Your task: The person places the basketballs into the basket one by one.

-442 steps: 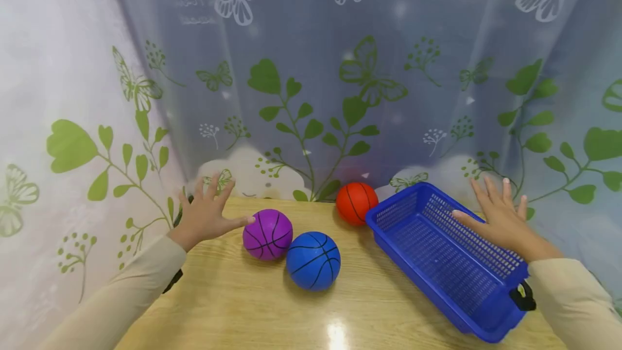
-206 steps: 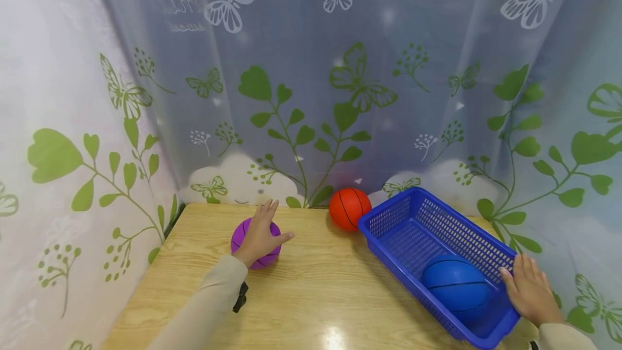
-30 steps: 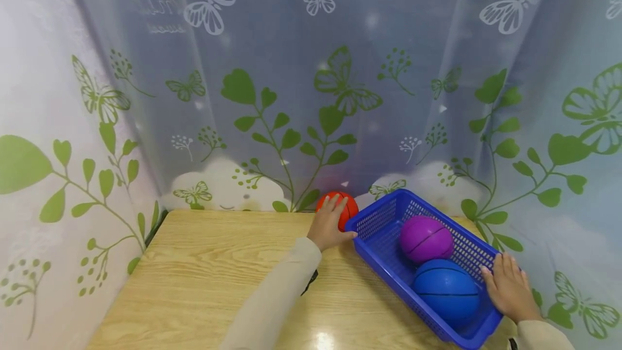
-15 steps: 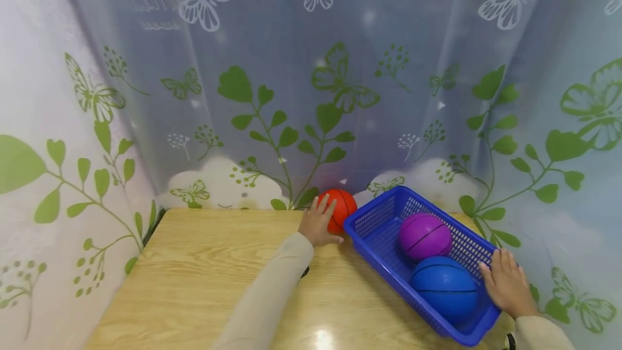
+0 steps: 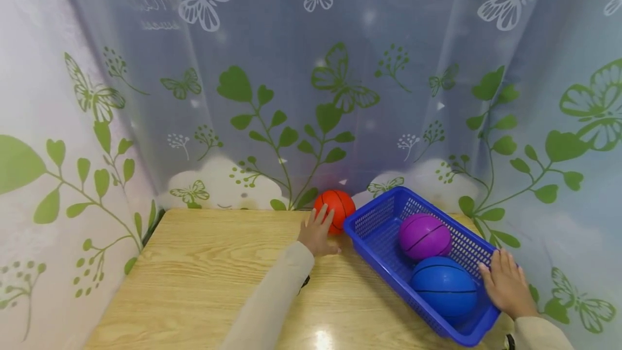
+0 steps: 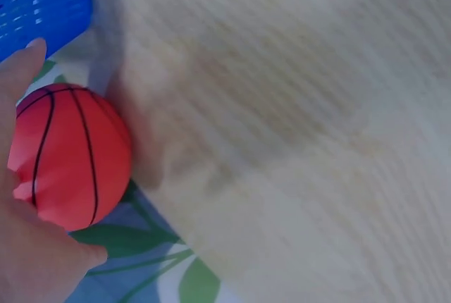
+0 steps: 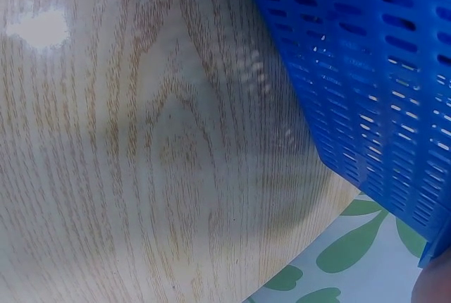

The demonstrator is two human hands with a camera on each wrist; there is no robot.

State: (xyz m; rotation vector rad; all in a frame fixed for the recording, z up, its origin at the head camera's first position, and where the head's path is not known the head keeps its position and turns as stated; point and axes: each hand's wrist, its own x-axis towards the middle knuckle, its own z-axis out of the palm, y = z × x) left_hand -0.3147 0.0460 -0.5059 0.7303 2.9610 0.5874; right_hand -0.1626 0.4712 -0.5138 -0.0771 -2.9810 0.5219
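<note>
My left hand [image 5: 317, 236] lies against the near left side of a red toy basketball [image 5: 343, 210], its fingers reaching onto the ball and its thumb held apart. In the left wrist view, the thumb and fingers stand on opposite sides of the red ball [image 6: 84, 155]. My right hand [image 5: 507, 285] rests with extended fingers on the right end of a blue plastic basket [image 5: 379, 263]. Inside the basket sit a purple toy basketball [image 5: 425, 236] and a blue one [image 5: 444, 288], side by side. Only a bit of the right hand [image 7: 433, 282] shows in its wrist view.
A light wooden table [image 5: 214, 269] carries the basket, which stands at a slant on the right. Behind it hangs a curtain [image 5: 272, 31] printed with leaves and butterflies, close to the red ball. The basket's near left corner lies right beside that ball.
Purple and blue balls have gone from the table into the basket. My left hand has moved right to the red ball, lately shifting a little nearer. My right hand has come down onto the basket.
</note>
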